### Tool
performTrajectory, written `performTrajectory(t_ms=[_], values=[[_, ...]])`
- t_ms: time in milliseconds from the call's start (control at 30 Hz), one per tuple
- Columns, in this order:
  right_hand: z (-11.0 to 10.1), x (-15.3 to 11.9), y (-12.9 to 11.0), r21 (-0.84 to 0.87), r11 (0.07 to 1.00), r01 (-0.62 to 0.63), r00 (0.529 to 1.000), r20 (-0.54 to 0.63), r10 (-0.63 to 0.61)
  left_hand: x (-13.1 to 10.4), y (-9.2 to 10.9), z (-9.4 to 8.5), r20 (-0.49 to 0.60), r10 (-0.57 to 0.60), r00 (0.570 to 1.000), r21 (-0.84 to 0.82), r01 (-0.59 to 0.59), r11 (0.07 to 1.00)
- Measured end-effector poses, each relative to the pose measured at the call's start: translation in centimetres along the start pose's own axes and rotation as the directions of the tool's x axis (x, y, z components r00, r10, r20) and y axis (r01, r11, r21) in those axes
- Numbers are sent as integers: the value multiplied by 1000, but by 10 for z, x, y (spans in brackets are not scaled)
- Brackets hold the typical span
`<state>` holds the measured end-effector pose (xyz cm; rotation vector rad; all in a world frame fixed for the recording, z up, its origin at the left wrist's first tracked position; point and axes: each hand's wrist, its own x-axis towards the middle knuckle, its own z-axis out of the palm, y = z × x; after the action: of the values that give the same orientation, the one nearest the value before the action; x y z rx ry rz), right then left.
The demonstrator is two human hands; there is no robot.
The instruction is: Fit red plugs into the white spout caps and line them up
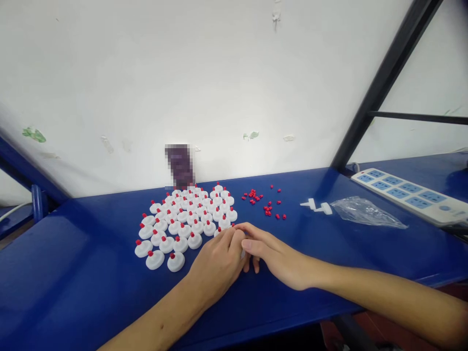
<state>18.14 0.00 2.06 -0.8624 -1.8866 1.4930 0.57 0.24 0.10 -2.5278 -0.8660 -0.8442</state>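
My left hand (pixel 222 258) and my right hand (pixel 280 258) meet at the front right of a cluster of white nozzle caps (pixel 175 263). Each white cap is round, with a small red tip cap on its spout. Between my curled fingers a pale sliver (pixel 243 253) shows, which looks like the edge of another white cap. My fingers hide most of it. My right thumb presses beside the left knuckles, and both hands are closed. Loose red tip caps (pixel 268 210) lie scattered beyond my right hand.
On the blue table (pixel 91 273), two white T-shaped plastic pieces (pixel 324 208) lie beside a crumpled clear bag (pixel 365 212). A white power strip (pixel 413 192) is at the right, near a black metal post (pixel 369 105). A blurred dark object (pixel 182 165) leans on the wall.
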Motion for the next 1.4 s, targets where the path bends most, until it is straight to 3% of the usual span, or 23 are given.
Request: performTrajectory(t_ms=[167, 433, 567, 733, 900, 1200, 1400], values=[[-1, -2, 0, -385, 922, 40, 997, -40, -60, 1, 1, 1, -6, -38, 999, 72, 38, 997], [1, -3, 6, -537, 839, 85, 990, -52, -134, -1, 4, 2, 2, -101, 995, -8, 102, 995], [5, -3, 7, -548, 827, 128, 984, -35, -176, -2, 5, 1, 22, -107, 994, -82, 109, 991], [13, -3, 0, -405, 890, 208, 971, -24, -237, 0, 9, 0, -75, -128, 989, -168, 114, 979], [17, -4, -9, -280, 937, 210, 976, 2, -218, 4, 12, -6, -138, -140, 981, -265, 99, 959], [24, -8, 0, -372, 913, 169, 982, -12, -187, 0, 13, 2, -246, -143, 959, -343, 52, 938], [28, -2, 15, -418, 901, 120, 988, -39, -150, -2, 8, 8, -247, -136, 959, -358, 40, 933]])
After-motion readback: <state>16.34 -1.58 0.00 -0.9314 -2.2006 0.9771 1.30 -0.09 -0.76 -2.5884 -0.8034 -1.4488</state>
